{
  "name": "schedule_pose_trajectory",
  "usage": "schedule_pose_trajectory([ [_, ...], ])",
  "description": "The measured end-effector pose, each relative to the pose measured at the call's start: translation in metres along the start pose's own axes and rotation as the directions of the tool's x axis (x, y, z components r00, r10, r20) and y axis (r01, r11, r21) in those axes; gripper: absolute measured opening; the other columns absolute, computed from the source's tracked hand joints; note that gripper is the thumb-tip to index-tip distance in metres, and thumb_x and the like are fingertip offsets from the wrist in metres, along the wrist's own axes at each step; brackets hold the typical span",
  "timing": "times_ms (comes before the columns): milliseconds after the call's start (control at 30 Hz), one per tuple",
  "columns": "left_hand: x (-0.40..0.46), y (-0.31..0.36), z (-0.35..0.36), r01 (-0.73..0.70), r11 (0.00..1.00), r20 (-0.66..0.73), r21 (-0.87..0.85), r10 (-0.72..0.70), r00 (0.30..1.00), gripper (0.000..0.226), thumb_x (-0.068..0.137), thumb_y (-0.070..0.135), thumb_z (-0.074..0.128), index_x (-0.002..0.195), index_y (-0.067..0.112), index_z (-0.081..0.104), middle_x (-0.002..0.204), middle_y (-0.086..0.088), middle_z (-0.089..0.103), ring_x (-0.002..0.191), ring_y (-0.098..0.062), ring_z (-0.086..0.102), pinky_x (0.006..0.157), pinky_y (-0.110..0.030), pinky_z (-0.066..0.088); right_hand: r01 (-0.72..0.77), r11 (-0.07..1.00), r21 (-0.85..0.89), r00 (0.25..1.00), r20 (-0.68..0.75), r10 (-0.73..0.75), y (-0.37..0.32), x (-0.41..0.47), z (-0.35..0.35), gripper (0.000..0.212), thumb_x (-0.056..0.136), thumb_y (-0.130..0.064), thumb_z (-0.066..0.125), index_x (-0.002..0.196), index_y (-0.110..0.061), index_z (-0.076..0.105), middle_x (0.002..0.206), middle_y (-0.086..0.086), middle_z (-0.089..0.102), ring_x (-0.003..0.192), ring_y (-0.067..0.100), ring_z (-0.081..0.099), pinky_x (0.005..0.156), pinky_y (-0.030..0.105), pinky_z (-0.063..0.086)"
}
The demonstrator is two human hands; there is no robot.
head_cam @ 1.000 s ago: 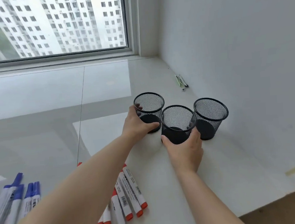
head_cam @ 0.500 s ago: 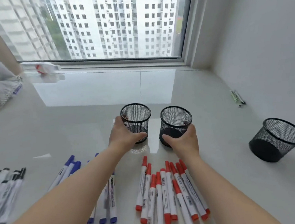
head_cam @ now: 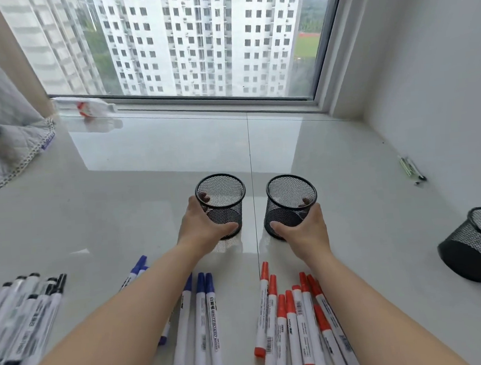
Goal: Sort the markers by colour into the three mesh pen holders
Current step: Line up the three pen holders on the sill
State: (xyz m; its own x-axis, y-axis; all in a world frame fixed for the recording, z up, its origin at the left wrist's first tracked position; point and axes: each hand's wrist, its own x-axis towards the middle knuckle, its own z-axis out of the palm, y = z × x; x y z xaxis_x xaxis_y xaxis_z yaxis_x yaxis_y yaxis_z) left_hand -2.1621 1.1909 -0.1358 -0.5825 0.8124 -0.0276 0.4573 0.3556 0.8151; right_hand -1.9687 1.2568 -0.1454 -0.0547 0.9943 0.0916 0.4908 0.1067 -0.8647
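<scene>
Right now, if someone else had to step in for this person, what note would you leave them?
Left hand grips the left mesh holder; right hand grips the middle holder. Both stand upright and empty. The third holder sits apart, far right.
Black markers lie at left, blue markers in the centre, red markers at right, all on the white surface.
Done: no marker is sorted yet. Left: fill one holder per colour.

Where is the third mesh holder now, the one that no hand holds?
In the head view, the third holder stands alone at the far right, near the wall, right of the red markers.
</scene>
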Motion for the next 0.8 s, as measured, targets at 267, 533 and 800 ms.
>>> schedule_pose_trajectory([
  [267, -0.058, 0.032, 0.005, -0.060, 0.992, -0.328, -0.110, 0.021, 0.944, 0.087, 0.071, 0.023, 0.077, 0.139, 0.005, 0.026, 0.139, -0.015, 0.027, 0.131, -0.030, 0.027, 0.110, -0.039, 0.024, -0.047, 0.997, -0.055, 0.994, 0.092, 0.052, 0.014, -0.012, -0.038, 0.090, 0.072, -0.029, 0.077, 0.142, -0.012, 0.023, 0.141, 0.005, 0.039, 0.129, 0.020, 0.038, 0.105, 0.034, 0.033],
  [533, -0.121, 0.060, 0.054, -0.417, 0.897, 0.132, 0.147, 0.401, 0.907, 0.037, 0.087, 0.035, 0.055, 0.123, 0.024, 0.050, 0.121, 0.006, 0.048, 0.108, -0.011, 0.051, 0.083, -0.025, 0.044, -0.139, 0.986, -0.098, 0.958, -0.265, 0.109, 0.064, -0.045, -0.126, 0.039, 0.080, -0.013, 0.060, 0.118, -0.009, 0.051, 0.117, 0.007, 0.056, 0.110, 0.022, 0.051, 0.089, 0.032, 0.038],
  [800, -0.118, 0.081, 0.104, -0.420, 0.763, 0.447, 0.492, 0.192, 0.874, 0.066, 0.085, 0.065, 0.036, 0.140, 0.030, 0.033, 0.147, 0.001, 0.032, 0.135, -0.024, 0.030, 0.105, -0.041, 0.030, -0.334, 0.943, -0.015, 0.791, -0.549, 0.271, 0.115, -0.050, -0.197, 0.050, 0.074, -0.014, 0.068, 0.117, -0.001, 0.048, 0.122, 0.017, 0.049, 0.113, 0.033, 0.046, 0.090, 0.041, 0.041],
])
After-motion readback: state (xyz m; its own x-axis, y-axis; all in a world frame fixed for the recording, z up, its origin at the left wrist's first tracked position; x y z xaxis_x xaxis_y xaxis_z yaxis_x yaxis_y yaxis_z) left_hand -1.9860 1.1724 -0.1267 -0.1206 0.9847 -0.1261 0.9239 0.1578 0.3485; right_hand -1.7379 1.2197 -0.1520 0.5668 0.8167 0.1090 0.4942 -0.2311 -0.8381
